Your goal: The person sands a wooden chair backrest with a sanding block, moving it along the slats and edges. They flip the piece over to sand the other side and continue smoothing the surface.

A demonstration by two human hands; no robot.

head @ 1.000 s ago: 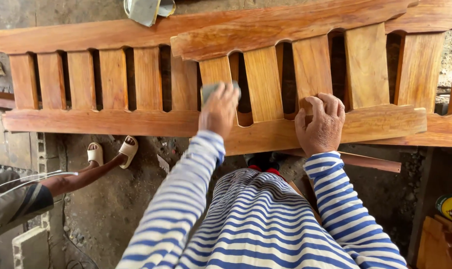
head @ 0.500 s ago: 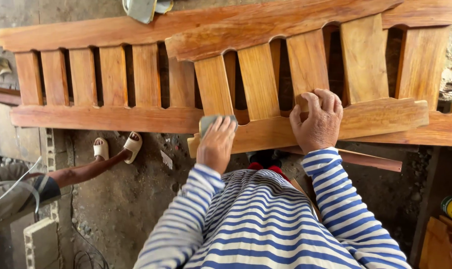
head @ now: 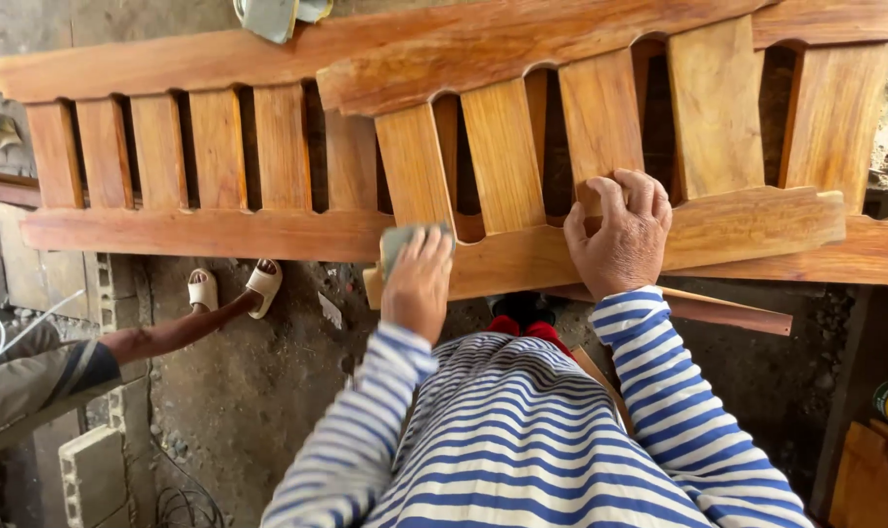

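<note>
While the left hand [head: 417, 284] presses one grey sanding pad [head: 401, 241] flat-fingered against the near rail, the right hand [head: 622, 238] curls around a slat's base on the upper of two slatted wooden panels [head: 581, 235]; possibly a third lies far right.

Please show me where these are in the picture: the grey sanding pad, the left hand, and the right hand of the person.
grey sanding pad [head: 402, 241]: head view, on its grey face above the fingers.
left hand [head: 418, 284]: head view, on the back of the hand.
right hand [head: 622, 238]: head view, on the back of the hand.
</note>
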